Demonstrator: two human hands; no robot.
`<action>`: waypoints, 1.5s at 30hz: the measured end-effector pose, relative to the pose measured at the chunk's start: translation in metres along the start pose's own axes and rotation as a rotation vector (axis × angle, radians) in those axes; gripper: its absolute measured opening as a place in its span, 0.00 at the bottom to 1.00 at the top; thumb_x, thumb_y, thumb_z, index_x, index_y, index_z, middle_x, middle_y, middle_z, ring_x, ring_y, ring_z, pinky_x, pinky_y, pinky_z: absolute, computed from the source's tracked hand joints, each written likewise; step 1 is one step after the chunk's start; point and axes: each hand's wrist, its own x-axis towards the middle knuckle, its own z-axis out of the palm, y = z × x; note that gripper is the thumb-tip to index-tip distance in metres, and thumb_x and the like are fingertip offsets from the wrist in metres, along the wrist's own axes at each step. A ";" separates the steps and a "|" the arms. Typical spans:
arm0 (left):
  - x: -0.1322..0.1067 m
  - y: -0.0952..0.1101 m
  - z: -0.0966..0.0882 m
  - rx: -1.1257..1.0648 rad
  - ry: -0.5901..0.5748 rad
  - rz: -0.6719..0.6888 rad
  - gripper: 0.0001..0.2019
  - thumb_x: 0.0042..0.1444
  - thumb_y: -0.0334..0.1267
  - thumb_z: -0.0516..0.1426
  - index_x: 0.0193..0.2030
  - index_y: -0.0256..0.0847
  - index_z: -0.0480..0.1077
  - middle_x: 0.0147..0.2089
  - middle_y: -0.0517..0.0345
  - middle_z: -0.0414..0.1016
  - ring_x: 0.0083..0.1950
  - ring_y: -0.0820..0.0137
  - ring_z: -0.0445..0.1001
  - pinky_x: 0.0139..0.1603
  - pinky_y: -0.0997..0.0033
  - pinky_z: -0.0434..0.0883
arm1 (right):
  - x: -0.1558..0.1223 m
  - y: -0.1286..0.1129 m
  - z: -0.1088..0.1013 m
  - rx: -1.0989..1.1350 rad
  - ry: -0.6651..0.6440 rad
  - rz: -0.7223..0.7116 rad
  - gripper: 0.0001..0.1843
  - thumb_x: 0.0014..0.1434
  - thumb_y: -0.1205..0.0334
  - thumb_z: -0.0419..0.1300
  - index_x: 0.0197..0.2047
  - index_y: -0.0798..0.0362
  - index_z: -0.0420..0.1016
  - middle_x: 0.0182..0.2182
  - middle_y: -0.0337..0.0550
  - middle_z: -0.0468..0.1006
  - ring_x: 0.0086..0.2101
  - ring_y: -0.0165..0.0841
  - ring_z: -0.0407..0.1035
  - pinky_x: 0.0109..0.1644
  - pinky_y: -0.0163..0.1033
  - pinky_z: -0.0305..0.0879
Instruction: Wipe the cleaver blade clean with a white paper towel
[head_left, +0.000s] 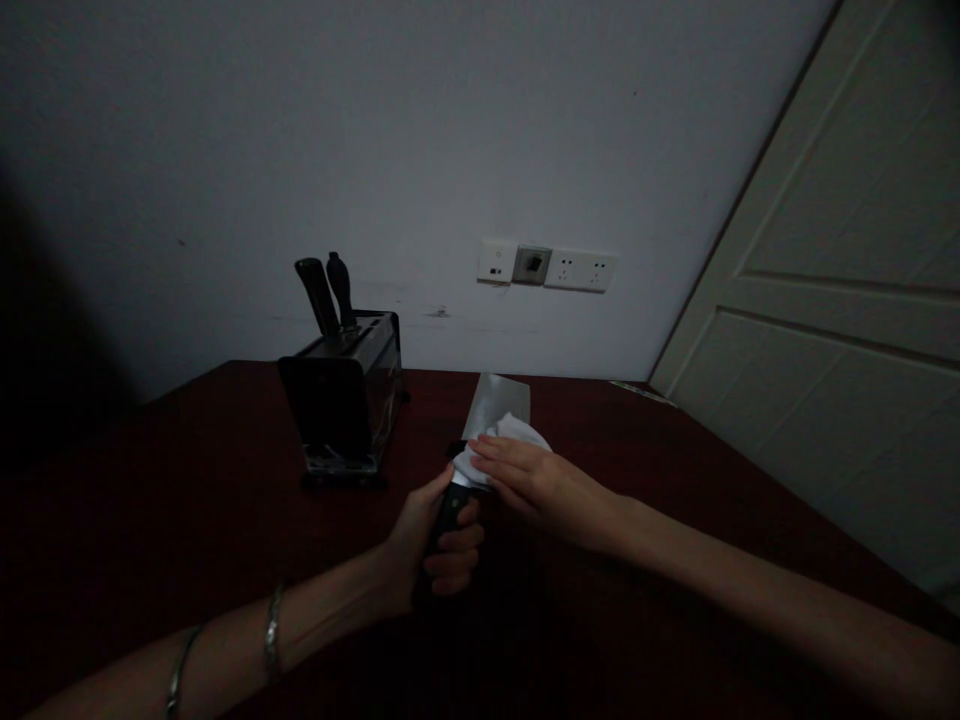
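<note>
My left hand [439, 540] is closed round the dark handle of a broad cleaver [496, 400], whose blade points away from me over the table. My right hand [525, 475] lies on a white cloth [510, 432], fingers together, pressing it against the blade near the handle. Two thin bangles sit on my left wrist.
A dark red table [187, 500] runs to the white wall. A metal knife block [346, 400] with two black-handled knives stands left of the cleaver. Wall sockets [547, 267] sit above the table's back edge. A cream door [847, 300] is at the right.
</note>
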 end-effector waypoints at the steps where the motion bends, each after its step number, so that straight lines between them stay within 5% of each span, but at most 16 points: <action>1: -0.001 0.000 0.001 0.005 0.007 0.006 0.30 0.58 0.57 0.33 0.23 0.37 0.61 0.13 0.65 0.52 0.09 0.80 0.45 0.08 0.79 0.54 | -0.001 -0.003 0.001 0.005 0.009 -0.031 0.21 0.61 0.69 0.48 0.57 0.61 0.62 0.57 0.55 0.63 0.58 0.35 0.54 0.61 0.46 0.55; 12: -0.002 0.005 0.008 0.061 -0.045 0.027 0.26 0.60 0.55 0.37 0.23 0.38 0.60 0.14 0.67 0.51 0.10 0.81 0.44 0.09 0.80 0.52 | 0.022 0.028 -0.029 -0.173 -0.009 -0.056 0.18 0.63 0.62 0.48 0.54 0.54 0.67 0.54 0.46 0.68 0.52 0.38 0.62 0.55 0.50 0.57; 22: -0.002 0.010 0.014 0.096 -0.076 -0.059 0.27 0.59 0.57 0.35 0.23 0.39 0.59 0.14 0.66 0.51 0.10 0.80 0.44 0.09 0.80 0.51 | 0.036 0.061 -0.063 -0.032 -0.120 -0.256 0.24 0.52 0.78 0.54 0.53 0.55 0.68 0.54 0.49 0.68 0.56 0.35 0.58 0.58 0.46 0.56; 29: -0.003 0.009 0.012 0.080 -0.073 -0.036 0.26 0.60 0.55 0.35 0.24 0.38 0.60 0.15 0.66 0.51 0.10 0.80 0.44 0.09 0.80 0.52 | 0.037 0.034 -0.048 0.138 -0.196 -0.335 0.25 0.50 0.81 0.52 0.50 0.57 0.70 0.53 0.51 0.69 0.55 0.32 0.60 0.62 0.47 0.49; 35: -0.002 0.006 0.013 0.051 -0.065 -0.035 0.28 0.59 0.57 0.34 0.24 0.38 0.60 0.14 0.66 0.50 0.10 0.80 0.43 0.08 0.80 0.52 | 0.041 0.057 -0.053 0.131 -0.192 -0.258 0.25 0.50 0.82 0.51 0.50 0.57 0.71 0.53 0.52 0.69 0.56 0.32 0.59 0.60 0.47 0.54; 42: -0.003 0.004 0.011 0.018 -0.048 -0.011 0.25 0.60 0.54 0.38 0.24 0.38 0.61 0.14 0.66 0.51 0.10 0.80 0.44 0.09 0.80 0.52 | 0.032 0.027 -0.037 0.222 -0.198 -0.313 0.24 0.52 0.80 0.50 0.51 0.56 0.70 0.53 0.49 0.69 0.56 0.29 0.58 0.63 0.46 0.48; 45: -0.003 0.003 0.012 0.006 -0.049 -0.035 0.27 0.59 0.56 0.36 0.24 0.38 0.60 0.14 0.66 0.50 0.10 0.80 0.43 0.08 0.80 0.51 | 0.029 0.041 -0.039 0.233 -0.194 -0.267 0.24 0.53 0.81 0.49 0.51 0.55 0.70 0.54 0.48 0.69 0.56 0.29 0.59 0.63 0.47 0.49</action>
